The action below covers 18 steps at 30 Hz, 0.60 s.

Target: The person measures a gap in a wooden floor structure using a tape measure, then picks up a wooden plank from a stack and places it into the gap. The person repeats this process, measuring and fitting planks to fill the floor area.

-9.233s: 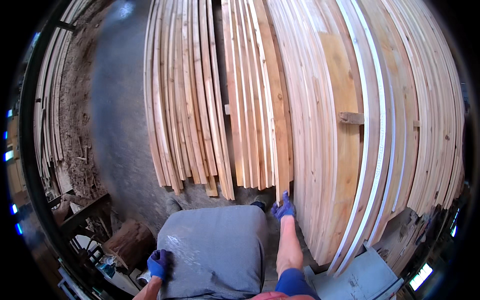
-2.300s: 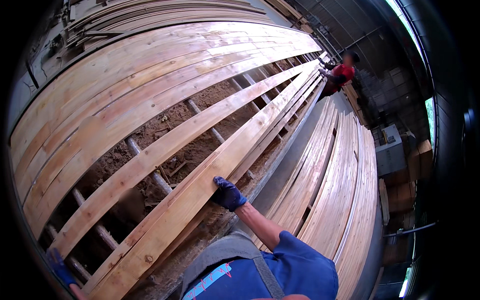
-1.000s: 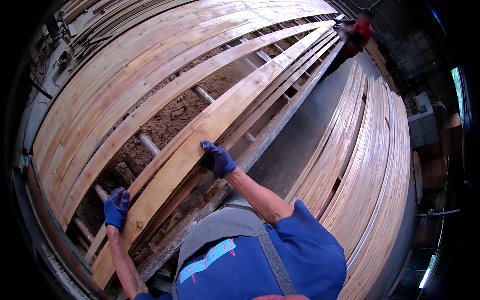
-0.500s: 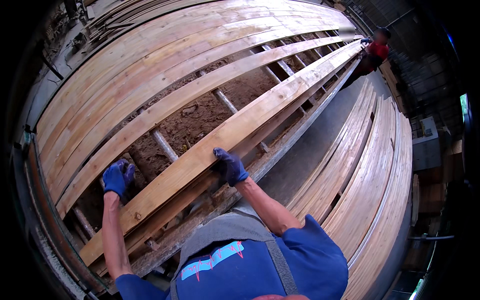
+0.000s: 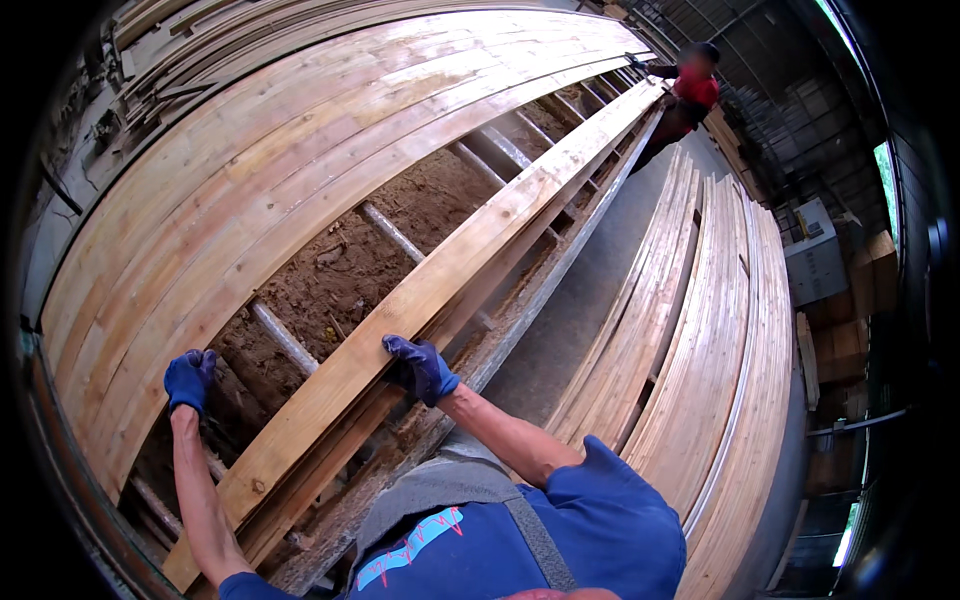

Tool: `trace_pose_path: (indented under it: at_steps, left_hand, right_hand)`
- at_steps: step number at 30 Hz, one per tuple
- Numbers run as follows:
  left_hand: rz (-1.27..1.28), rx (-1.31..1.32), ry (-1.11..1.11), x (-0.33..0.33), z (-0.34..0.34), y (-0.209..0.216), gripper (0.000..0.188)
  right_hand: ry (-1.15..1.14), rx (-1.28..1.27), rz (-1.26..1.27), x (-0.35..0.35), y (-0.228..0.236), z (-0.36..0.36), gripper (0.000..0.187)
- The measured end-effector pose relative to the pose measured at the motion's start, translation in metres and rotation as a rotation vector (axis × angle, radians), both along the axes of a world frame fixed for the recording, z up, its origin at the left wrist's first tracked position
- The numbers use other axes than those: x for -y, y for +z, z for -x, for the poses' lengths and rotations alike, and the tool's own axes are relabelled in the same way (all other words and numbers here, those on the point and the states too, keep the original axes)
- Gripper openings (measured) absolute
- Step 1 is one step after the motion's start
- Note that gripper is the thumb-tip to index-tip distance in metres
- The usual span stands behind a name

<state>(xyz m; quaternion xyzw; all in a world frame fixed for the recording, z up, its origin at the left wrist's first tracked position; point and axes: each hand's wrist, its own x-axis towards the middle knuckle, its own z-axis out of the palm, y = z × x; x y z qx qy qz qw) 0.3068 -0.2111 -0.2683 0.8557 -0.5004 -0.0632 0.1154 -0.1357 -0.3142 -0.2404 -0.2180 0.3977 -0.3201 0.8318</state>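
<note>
Both my hands wear blue-and-purple gloves. My left hand [image 5: 190,380] is closed, its curled fingers against the near edge of the outermost laid wooden plank [image 5: 235,285]; its fingertips are partly hidden. To the right, my right hand [image 5: 420,369] grips the near edge of a stack of long planks, thumb on top of the upper plank [image 5: 350,375] and fingers out of sight below. Between the laid planks and the stack lies a gap crossed by metal bars [image 5: 283,337], with brown sawdust-like material [image 5: 345,265] underneath.
At the far end stands a co-worker [image 5: 697,88] in red and black, one gloved hand near the plank ends. A metal rail [image 5: 560,270] edges the frame on my side. Stacked strips [image 5: 690,320] lie on the floor to the right, near a grey box [image 5: 815,255].
The separate plank by my left hand has slid away from me, up against the other laid planks, widening the gap. My right hand still grips the stack. The view has shifted.
</note>
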Motion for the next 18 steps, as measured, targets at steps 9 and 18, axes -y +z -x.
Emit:
trace_pose_path:
  at_steps: [9,18]
  left_hand:
    - [0.202,-0.405,-0.173,-0.018,0.020,0.046,0.029]
    - [0.513,-0.336,0.039,-0.198,0.139,0.145,0.022]
  right_hand:
    - [0.057,-0.038,-0.019,0.005,0.011,-0.005,0.039]
    - [0.056,-0.053,0.098,0.024,0.037,-0.041,0.023]
